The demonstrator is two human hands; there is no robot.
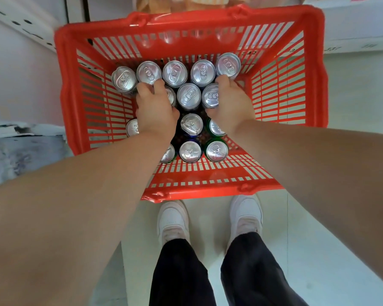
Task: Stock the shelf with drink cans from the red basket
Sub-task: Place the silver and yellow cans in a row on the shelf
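Observation:
A red slatted basket [281, 89] stands on the floor in front of my feet, holding several upright drink cans with silver tops. My left hand [155, 111] reaches down into it, fingers curled over a can [171, 94] in the second row, mostly hidden beneath the hand. My right hand [231, 104] is inside too, thumb and fingers wrapped around a can [210, 96] at the right of that row. A free can [188, 96] stands between the two hands. Green-sided cans [216, 150] stand in the near row.
White shelving edges run along the left [20, 25] and the upper right [352, 40]. My white shoes [173, 219] stand just behind the basket's near rim on a pale tiled floor. A grey ledge [20, 151] lies at the left.

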